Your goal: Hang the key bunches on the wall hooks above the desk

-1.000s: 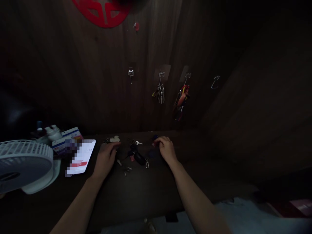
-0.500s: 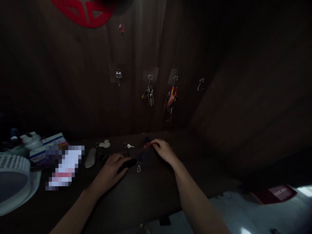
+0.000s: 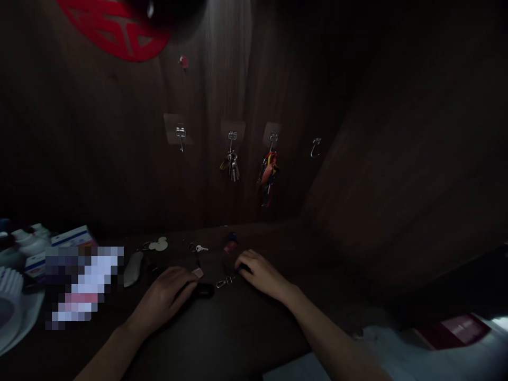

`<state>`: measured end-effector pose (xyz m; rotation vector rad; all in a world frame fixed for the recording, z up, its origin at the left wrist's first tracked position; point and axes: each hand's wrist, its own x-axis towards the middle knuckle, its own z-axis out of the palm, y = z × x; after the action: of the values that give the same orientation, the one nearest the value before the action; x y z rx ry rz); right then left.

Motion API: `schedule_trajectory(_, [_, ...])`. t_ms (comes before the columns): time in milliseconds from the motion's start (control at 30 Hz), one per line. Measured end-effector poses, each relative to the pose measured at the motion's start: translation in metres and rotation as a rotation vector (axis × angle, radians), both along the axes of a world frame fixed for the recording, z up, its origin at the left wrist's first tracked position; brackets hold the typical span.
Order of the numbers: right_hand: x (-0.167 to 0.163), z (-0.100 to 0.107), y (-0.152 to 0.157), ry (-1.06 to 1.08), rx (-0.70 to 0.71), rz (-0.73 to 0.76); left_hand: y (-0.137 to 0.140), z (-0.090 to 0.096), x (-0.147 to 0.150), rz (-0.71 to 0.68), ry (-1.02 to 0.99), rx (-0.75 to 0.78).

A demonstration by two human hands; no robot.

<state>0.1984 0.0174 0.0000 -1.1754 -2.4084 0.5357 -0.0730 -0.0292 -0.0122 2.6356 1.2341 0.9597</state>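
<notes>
My left hand point(image 3: 164, 293) rests low over the table, fingers curled together against a small black fob-like object point(image 3: 205, 290) that sticks out past its thumb. A small pinkish tag point(image 3: 198, 272) shows at the fingertips. To the right, my right hand point(image 3: 257, 272) is closed with its fingertips on a dark blue keychain point(image 3: 243, 269), mostly hidden under them. A silver clasp point(image 3: 224, 282) lies just left of those fingers. Behind the hands are a small silver key point(image 3: 201, 248) and a red and blue trinket point(image 3: 230, 245).
Wall hooks hold a key bunch point(image 3: 232, 165) and a colourful lanyard bundle point(image 3: 269, 172); two other hooks hang bare. At left on the table are a pale keychain point(image 3: 159, 244), a grey oval item point(image 3: 133, 269), boxes point(image 3: 73, 237), white bottles point(image 3: 29, 242) and a white ribbed object point(image 3: 11, 296).
My right hand has come away from the red trinket and down onto the blue keychain. The clasp has turned sideways. My left hand has shifted, exposing the pinkish tag. The view has tilted slightly.
</notes>
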Motion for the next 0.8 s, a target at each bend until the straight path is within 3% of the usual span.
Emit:
schedule_trajectory(167, [0.023, 0.004, 0.013, -0.003, -0.035, 0.000, 0.001, 0.002, 0.003, 0.060, 0.000, 0.056])
schedule_trajectory(433, [0.047, -0.007, 0.032, 0.059, 0.030, -0.137, 0.001, -0.001, 0.008, 0.262, 0.048, 0.151])
schedule_trajectory(667, [0.025, 0.005, 0.046, 0.012, 0.054, -0.059, 0.001, -0.002, 0.014, 0.292, 0.093, 0.114])
schedule_trajectory(800, [0.013, -0.003, 0.052, -0.064, 0.088, 0.028, -0.001, -0.001, 0.016, 0.349, 0.125, 0.093])
